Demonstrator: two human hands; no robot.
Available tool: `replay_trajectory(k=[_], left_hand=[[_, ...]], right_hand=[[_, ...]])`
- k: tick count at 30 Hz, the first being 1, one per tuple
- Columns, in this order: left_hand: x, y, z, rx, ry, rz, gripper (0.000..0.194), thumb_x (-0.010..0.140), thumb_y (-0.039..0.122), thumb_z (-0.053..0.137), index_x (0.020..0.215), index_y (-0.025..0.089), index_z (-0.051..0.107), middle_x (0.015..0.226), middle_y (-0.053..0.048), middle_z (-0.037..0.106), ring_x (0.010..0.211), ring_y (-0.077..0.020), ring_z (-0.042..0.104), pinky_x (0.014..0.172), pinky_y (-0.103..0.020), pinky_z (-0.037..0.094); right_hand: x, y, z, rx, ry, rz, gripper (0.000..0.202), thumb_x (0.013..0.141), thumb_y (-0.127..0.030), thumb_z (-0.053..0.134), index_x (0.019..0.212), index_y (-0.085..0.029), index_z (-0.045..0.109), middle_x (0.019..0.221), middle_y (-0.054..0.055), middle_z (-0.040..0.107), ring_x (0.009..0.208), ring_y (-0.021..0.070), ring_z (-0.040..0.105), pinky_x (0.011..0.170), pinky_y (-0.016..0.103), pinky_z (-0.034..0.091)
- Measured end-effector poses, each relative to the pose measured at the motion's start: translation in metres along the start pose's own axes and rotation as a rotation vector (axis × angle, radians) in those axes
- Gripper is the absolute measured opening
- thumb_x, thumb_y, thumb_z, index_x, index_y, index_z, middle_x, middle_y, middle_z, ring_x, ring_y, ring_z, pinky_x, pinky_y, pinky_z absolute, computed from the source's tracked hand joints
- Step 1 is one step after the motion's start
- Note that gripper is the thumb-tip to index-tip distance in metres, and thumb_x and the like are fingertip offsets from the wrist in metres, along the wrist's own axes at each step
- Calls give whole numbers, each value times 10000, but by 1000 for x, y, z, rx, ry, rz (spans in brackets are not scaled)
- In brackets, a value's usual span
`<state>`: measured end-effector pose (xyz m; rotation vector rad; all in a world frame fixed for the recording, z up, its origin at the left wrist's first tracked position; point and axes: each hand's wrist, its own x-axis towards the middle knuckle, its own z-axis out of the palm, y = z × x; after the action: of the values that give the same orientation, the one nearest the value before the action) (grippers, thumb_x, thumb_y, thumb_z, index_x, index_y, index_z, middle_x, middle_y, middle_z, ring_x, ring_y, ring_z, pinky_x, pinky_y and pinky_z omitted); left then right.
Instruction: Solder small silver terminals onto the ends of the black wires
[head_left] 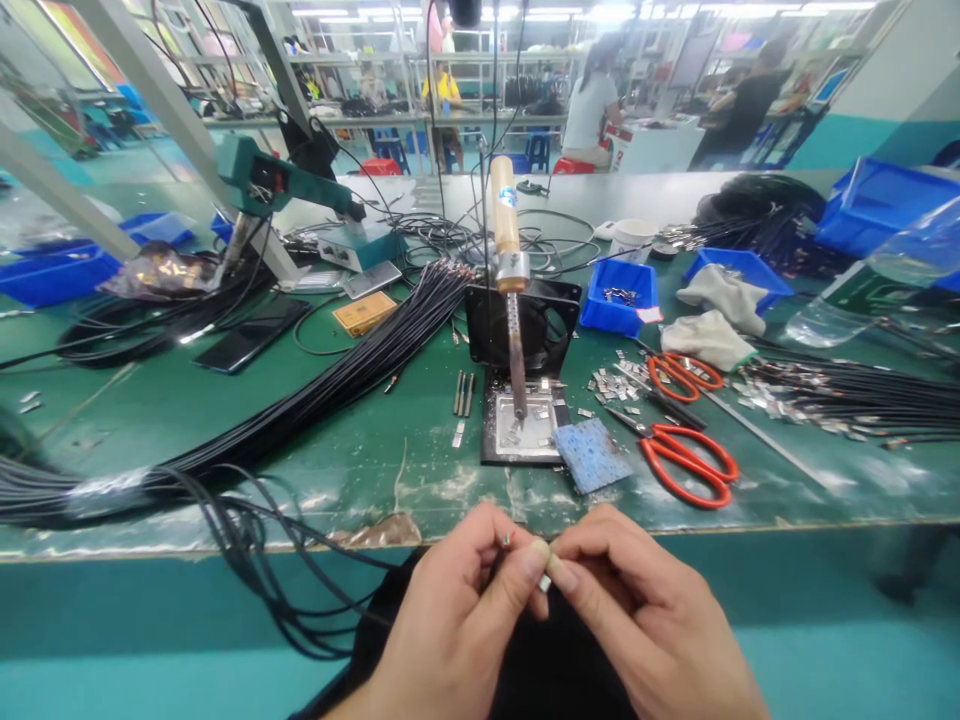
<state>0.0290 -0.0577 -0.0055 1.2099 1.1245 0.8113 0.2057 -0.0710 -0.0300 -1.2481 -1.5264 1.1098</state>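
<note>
My left hand (472, 600) is closed in front of the bench edge. Between its thumb and forefinger shows a cable end (507, 541) with a bit of red and metal. My right hand (637, 600) is also closed, its fingertips meeting the left thumb. A small silver metal connector piece (544, 582) pokes out where the fingertips touch. The fingers hide most of both parts. Beyond the hands, a soldering iron (514, 340) with a wooden handle hangs tip-down over a metal tray (536, 440). A blue sponge (591, 456) lies beside that tray.
A thick bundle of black cables (300, 400) crosses the bench at left. Orange-handled scissors (694, 465), loose metal pieces (619, 385) and a blue bin (619, 300) lie right. A fan (551, 330) stands behind the tray. A plastic bottle (862, 290) lies far right. People sit further back.
</note>
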Motion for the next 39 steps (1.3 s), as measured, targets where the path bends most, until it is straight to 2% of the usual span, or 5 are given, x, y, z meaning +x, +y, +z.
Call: replay_trajectory(k=[15,23,29,33,39], left_hand=[[1,-3,-6,-31,103,-26,309,1004,444,613,802,210,607,712,31,627,602,-107,465,555,-236,349],[7,-5,-4,-170,121,-80,235,978,403,675,848,208,671,712,33,651,593,-80,491,493,-198,301],[9,-6,-4,-198,139,-88,225,947,382,722,817,199,702,719,9,703,760,-127,642,672,-194,469],[9,-6,-5,-180,130,-84,130,941,347,729,952,218,742,818,-16,786,847,-168,715,835,-261,532],[7,-10,-4,-44,141,-38,140,928,350,731,1011,239,754,912,-19,809,868,-203,741,804,-282,563]], right_hand=[[-2,8,-1,-70,223,-51,60,929,-290,726,923,-297,785,768,-22,666,624,108,644,534,180,528],[-1,4,-3,-136,294,-26,49,885,-317,770,880,-296,814,677,-30,593,517,96,541,437,187,459],[-2,7,1,-135,313,-35,47,876,-319,776,868,-292,815,642,-37,552,500,94,525,434,186,458],[-3,8,2,-108,323,-30,37,886,-300,769,895,-294,805,652,-41,581,507,88,548,449,170,482],[-6,6,3,33,322,-155,117,875,-163,755,890,-278,770,877,-3,737,766,136,735,658,183,626]])
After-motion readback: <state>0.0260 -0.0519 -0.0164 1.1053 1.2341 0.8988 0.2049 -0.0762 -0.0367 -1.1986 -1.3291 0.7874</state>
